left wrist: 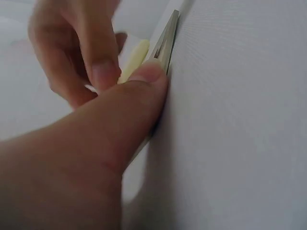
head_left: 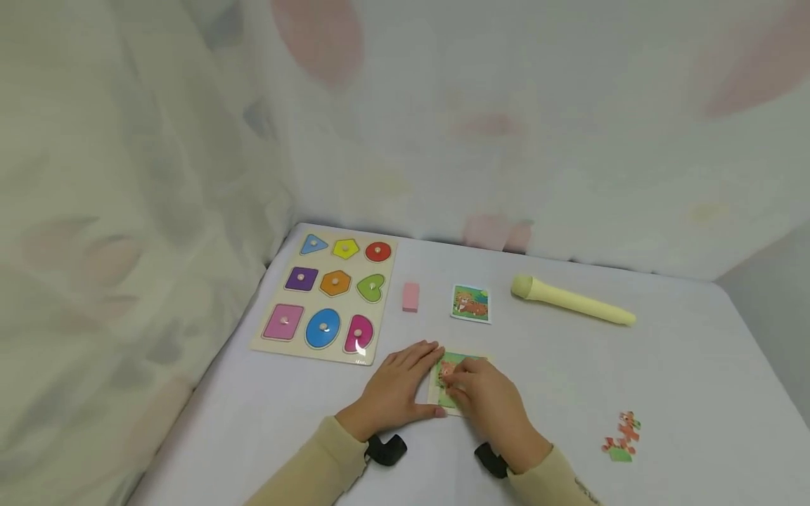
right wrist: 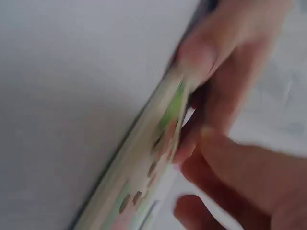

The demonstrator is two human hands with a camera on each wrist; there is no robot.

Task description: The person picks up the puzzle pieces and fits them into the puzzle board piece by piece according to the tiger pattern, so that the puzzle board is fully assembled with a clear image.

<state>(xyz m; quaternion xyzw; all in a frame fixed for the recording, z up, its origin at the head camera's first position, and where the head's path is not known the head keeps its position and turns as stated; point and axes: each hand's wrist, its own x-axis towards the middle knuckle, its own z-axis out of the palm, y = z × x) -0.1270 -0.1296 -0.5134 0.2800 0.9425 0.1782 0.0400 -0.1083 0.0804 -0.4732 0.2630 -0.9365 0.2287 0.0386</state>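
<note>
A small jigsaw board (head_left: 433,398) with a tiger picture on green lies on the white table. My left hand (head_left: 395,390) rests at its left side, fingers extended toward the upper corner, and the thumb (left wrist: 148,72) presses its near edge. Over the board, my right hand (head_left: 490,400) bends its fingers and pinches at a puzzle piece by the tiger picture; the fingertips mostly hide that piece. In the right wrist view the jigsaw board (right wrist: 144,177) appears edge-on and blurred. Several loose puzzle pieces (head_left: 622,439) lie together at the right.
A tiger picture card (head_left: 471,303) lies beyond the board, with a pink block (head_left: 410,297) to its left. A pale yellow microphone-shaped stick (head_left: 576,301) lies at the back right. The shape-peg board (head_left: 323,295) fills the back left. Patterned cloth (head_left: 443,140) hangs behind.
</note>
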